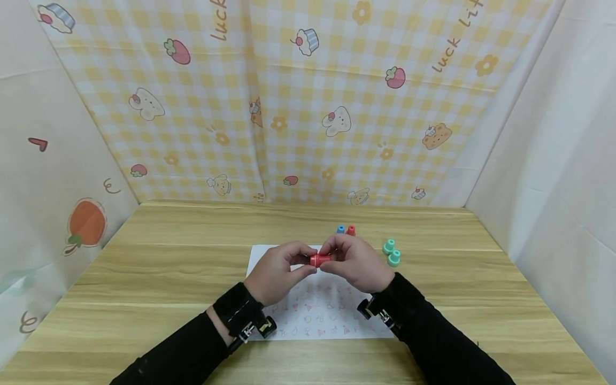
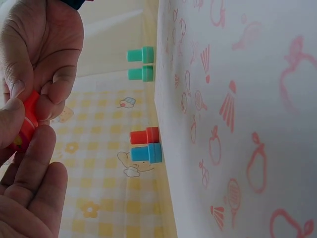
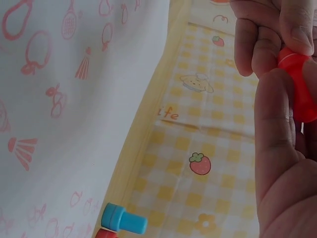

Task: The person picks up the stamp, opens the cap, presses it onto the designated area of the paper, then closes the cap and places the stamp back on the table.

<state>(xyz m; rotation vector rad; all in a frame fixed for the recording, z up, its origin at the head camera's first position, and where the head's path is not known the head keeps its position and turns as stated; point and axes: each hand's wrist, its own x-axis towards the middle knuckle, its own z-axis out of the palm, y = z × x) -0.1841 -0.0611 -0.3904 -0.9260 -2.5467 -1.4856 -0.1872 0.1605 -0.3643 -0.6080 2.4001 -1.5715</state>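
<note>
Over the far part of a white sheet of paper (image 1: 332,315), my two hands meet at one small red toy stamp (image 1: 319,260). My left hand (image 1: 274,274) pinches its left end between thumb and fingers. The other end is in the pinch of my right hand (image 1: 358,263). In the left wrist view the red stamp (image 2: 29,116) shows a thin pale line round its body and a small yellow patch near one end. Fingers cover much of the stamp (image 3: 299,74) in the right wrist view. Pink prints of shuttlecocks, rackets and fruit cover the paper.
Just past the paper's far edge, a blue stamp (image 1: 340,229) and another red stamp (image 1: 351,230) stand side by side. To the right, two green stamps (image 1: 394,259) stand together on the wooden table (image 1: 168,278). A yellow checked cloth (image 1: 298,149) hangs behind.
</note>
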